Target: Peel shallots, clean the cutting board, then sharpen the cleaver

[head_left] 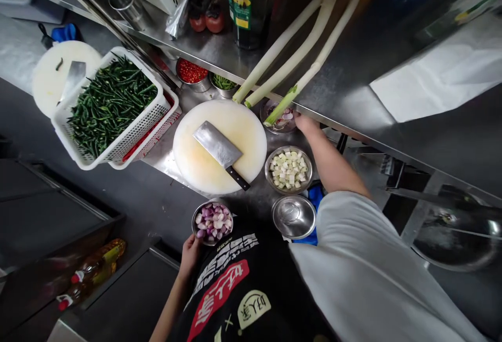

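My left hand (191,250) grips the rim of a metal bowl (193,227) of peeled purple shallots (214,221), held close to my apron. Under the shelf edge, my right hand (304,121) is closed at the right rim of another metal bowl (274,128), which has shallot pieces and peelings in it; the shelf hides part of this hand. Between the hands, a cleaver (218,144) with a black handle lies flat on a round white cutting board (188,167). Right of the board stands a bowl of diced pale-green vegetable (289,169), with an empty metal bowl (294,216) nearer me.
Three long leeks (298,54) overhang the shelf (337,83). Green chilies (113,101) fill a white basket (112,158) on the left. Behind the board are small containers of chopped red chili (191,71) and green pieces (223,81). A wok (451,242) sits at the right.
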Motion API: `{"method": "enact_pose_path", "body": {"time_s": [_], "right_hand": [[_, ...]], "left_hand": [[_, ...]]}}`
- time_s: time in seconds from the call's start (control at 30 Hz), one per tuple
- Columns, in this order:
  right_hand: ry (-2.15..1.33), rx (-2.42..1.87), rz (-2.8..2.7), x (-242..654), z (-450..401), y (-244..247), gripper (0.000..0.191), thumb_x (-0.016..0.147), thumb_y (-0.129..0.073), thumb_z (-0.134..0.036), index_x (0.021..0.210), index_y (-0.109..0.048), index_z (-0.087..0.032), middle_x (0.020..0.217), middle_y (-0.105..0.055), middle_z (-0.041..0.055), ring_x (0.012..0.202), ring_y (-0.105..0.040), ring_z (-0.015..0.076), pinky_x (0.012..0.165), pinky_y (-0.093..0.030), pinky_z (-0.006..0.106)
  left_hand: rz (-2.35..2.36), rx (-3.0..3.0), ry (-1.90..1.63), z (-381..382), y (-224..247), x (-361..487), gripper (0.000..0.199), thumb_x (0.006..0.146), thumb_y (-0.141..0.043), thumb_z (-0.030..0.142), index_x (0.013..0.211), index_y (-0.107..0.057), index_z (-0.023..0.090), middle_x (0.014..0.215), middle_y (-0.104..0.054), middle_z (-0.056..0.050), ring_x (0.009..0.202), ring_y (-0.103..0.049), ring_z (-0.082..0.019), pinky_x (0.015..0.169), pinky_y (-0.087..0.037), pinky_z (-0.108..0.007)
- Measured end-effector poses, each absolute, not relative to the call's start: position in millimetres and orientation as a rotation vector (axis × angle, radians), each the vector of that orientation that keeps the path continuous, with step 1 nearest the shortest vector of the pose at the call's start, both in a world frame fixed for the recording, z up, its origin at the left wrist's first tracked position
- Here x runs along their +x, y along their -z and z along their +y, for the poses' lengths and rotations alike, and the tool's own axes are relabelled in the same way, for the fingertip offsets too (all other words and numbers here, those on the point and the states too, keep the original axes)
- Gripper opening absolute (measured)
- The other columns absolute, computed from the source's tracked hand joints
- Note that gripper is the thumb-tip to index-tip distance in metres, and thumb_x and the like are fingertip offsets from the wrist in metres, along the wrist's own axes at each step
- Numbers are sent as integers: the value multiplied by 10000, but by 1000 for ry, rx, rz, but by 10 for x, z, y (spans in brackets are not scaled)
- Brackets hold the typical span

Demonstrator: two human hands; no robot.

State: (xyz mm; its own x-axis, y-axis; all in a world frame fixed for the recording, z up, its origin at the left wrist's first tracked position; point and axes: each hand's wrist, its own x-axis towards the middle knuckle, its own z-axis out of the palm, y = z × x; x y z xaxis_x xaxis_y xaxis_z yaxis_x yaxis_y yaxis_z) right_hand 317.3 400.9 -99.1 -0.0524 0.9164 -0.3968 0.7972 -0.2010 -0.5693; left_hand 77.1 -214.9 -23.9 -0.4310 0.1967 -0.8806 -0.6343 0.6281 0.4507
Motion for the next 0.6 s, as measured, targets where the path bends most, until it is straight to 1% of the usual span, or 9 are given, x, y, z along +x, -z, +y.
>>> {"method": "enact_pose_path", "body": {"time_s": [0.07,0.13,0.17,0.23,0.3,0.37,0.47,0.53,0.6], "right_hand": [[-997,-2061,-1862,3329,3955,989,300,1073,-678,-372,1186,-761,-107,1241,-784,208,1341,-694,351,1159,-548,522],[-1028,-2126,-1776,3435,3889,1035,248,1024,-751,-318,1118,-760,-89,1127,-801,214,1234,-745,339,1105,-586,483],[-1108,-2186,-1687,3462,3857,1073,243,994,-790,-304,1087,-756,-82,1048,-804,206,1149,-773,331,1048,-616,466],[-1389,-2289,-1427,3464,3804,1165,250,972,-816,-303,1044,-741,-76,886,-790,165,942,-800,300,890,-665,430],[-1693,-2268,-1143,3410,3773,1254,204,1012,-756,-286,1029,-723,-85,780,-762,112,768,-779,244,755,-663,366],[-1825,-2177,-981,3327,3760,1313,124,1034,-684,-218,1021,-712,-98,717,-735,63,662,-734,187,690,-632,293],[-1678,-2113,-957,3198,3762,1304,59,970,-673,-125,1002,-720,-109,680,-698,8,603,-667,139,666,-601,245],[-1535,-2067,-998,3140,3769,1224,66,922,-703,-123,980,-735,-125,700,-692,-4,610,-649,134,661,-601,243],[-1472,-2016,-1042,3131,3762,1093,49,903,-717,-147,944,-743,-136,721,-688,2,618,-650,140,651,-607,249]], "left_hand": [[1782,-337,-980,-2146,239,785,750,446,-1019,723,848,-797,130,768,-774,-56,688,-661,-193,682,-495,-269],[1777,-335,-985,-2149,230,809,756,467,-1010,730,868,-795,126,761,-772,-54,676,-665,-194,668,-490,-269],[1776,-340,-987,-2150,222,821,761,466,-1008,733,872,-794,126,749,-768,-52,670,-666,-194,661,-489,-268],[1777,-356,-999,-2146,195,841,765,440,-1019,720,871,-798,129,720,-758,-44,668,-672,-196,661,-497,-266],[1775,-366,-1020,-2130,154,848,741,428,-1034,687,867,-807,136,704,-753,-37,678,-682,-200,676,-516,-270],[1774,-358,-1038,-2102,100,842,701,430,-1040,656,847,-810,141,705,-754,-36,692,-691,-206,691,-533,-279],[1800,-303,-1042,-2037,-3,810,641,439,-1034,621,798,-805,143,712,-753,-39,683,-681,-200,679,-539,-278],[1817,-252,-1038,-1967,-91,769,583,473,-1020,583,798,-811,147,728,-756,-41,676,-669,-189,673,-546,-277],[1830,-207,-1022,-1855,-197,707,523,500,-1000,532,806,-816,150,740,-757,-44,675,-660,-186,668,-554,-278]]}}
